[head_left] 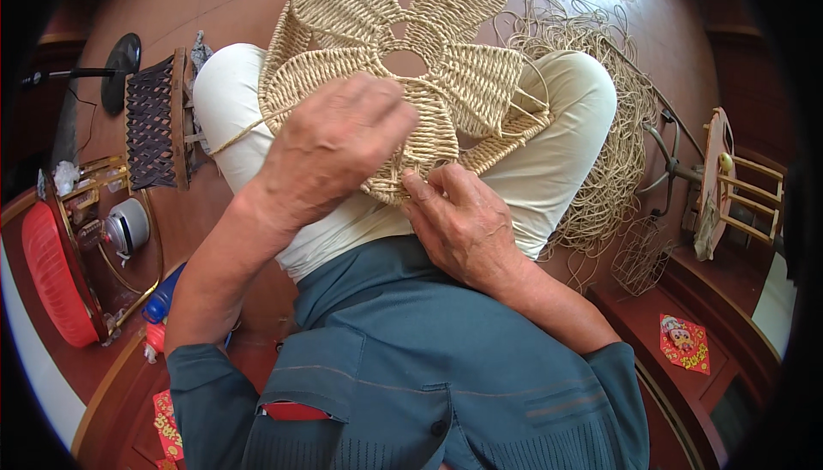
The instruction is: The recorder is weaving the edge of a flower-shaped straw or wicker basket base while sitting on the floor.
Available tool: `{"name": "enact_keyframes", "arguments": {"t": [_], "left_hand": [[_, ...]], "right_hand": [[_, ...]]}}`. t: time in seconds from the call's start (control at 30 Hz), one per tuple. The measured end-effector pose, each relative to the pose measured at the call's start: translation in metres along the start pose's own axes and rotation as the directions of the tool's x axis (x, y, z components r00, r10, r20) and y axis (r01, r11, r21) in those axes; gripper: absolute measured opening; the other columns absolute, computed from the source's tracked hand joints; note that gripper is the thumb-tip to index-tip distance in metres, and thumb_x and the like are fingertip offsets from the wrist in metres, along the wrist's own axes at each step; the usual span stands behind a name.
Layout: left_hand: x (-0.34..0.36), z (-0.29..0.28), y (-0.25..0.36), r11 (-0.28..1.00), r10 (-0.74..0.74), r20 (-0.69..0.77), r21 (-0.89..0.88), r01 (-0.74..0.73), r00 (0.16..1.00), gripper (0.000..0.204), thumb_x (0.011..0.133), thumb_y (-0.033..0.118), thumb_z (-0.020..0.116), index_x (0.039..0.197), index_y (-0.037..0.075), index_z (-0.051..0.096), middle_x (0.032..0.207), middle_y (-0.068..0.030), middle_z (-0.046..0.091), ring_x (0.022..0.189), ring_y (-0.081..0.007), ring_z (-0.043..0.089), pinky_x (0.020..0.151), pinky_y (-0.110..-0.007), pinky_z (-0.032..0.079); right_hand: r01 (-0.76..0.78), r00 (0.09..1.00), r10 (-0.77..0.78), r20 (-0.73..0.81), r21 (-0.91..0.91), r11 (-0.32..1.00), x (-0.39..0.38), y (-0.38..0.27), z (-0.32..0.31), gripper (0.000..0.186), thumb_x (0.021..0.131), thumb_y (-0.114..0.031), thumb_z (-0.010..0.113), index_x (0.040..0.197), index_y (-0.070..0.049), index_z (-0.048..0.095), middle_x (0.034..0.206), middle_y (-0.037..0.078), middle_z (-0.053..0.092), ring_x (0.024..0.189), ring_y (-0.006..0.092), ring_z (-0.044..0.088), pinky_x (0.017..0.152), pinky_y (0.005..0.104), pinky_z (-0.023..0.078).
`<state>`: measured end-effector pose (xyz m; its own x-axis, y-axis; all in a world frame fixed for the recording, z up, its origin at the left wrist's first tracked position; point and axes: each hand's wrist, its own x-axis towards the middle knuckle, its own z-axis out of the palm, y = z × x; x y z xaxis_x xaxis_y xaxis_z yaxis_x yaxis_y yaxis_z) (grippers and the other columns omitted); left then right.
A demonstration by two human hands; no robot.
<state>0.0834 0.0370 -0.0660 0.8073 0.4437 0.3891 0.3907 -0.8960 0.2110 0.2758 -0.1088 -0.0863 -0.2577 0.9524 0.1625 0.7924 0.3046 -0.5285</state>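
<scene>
A flower-shaped woven piece (480, 76) of tan twisted cord, with a round hole at its middle, lies across my lap. My left hand (339, 144) is closed above the near petal, its fingers curled in; what they hold is hidden. At the piece's near rim, my right hand (459, 213) pinches the woven edge between thumb and fingers. A loose cord end (236, 137) sticks out at the left, over my knee. Between the petals on the right, bare strands (533, 93) span an unfilled gap.
A big heap of loose tan cord (613, 127) lies on the floor by my right knee. Beyond it stand a metal stand (664, 157) and a wire basket (643, 256). On the left are a dark woven stool (153, 123), a red basin (56, 273) and a grey pot (127, 226).
</scene>
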Motion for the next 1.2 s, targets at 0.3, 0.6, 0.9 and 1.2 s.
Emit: {"name": "enact_keyframes", "arguments": {"t": [0.3,0.6,0.9,1.2], "left_hand": [[-0.003,-0.004,0.022,0.930,-0.239,-0.185,-0.325,0.170,0.953,0.034,0.101,0.009,0.077,0.135,0.009,0.075,0.111,-0.0092,0.074,0.092,-0.0253,0.073,0.078,-0.037,0.061],[-0.053,0.012,0.062,0.684,-0.588,0.165,-0.423,0.595,0.792,0.057,0.104,0.003,0.069,0.160,0.011,0.058,0.106,-0.0114,0.080,0.090,-0.0334,0.079,0.078,-0.043,0.061],[-0.042,0.013,0.063,0.519,-0.662,0.364,-0.409,0.751,0.655,0.074,0.104,-0.001,0.064,0.173,0.012,0.039,0.102,-0.0176,0.080,0.094,-0.0408,0.078,0.084,-0.047,0.059],[-0.038,0.021,0.063,0.426,-0.685,0.399,-0.459,0.780,0.609,0.072,0.102,-0.002,0.062,0.170,0.014,0.044,0.102,-0.0222,0.079,0.095,-0.0411,0.079,0.084,-0.047,0.059]], "right_hand": [[-0.197,0.971,0.177,0.163,0.119,0.973,0.005,-0.005,-0.001,0.037,0.099,-0.022,0.081,0.133,-0.011,0.073,0.101,0.011,0.061,0.088,0.0322,0.069,0.075,0.0441,0.058],[-0.478,0.845,0.348,0.406,0.283,0.832,0.014,-0.015,-0.017,0.044,0.101,-0.019,0.074,0.139,0.001,0.065,0.085,0.024,0.077,0.079,0.0451,0.077,0.073,0.0554,0.060],[-0.621,0.729,0.303,0.614,0.408,0.669,0.035,-0.001,-0.025,0.045,0.098,-0.013,0.070,0.136,0.011,0.066,0.077,0.027,0.072,0.078,0.0465,0.075,0.077,0.0522,0.058],[-0.601,0.757,0.295,0.584,0.444,0.664,0.030,0.001,-0.021,0.044,0.095,-0.010,0.067,0.134,0.010,0.066,0.077,0.026,0.071,0.077,0.0457,0.075,0.077,0.0527,0.058]]}}
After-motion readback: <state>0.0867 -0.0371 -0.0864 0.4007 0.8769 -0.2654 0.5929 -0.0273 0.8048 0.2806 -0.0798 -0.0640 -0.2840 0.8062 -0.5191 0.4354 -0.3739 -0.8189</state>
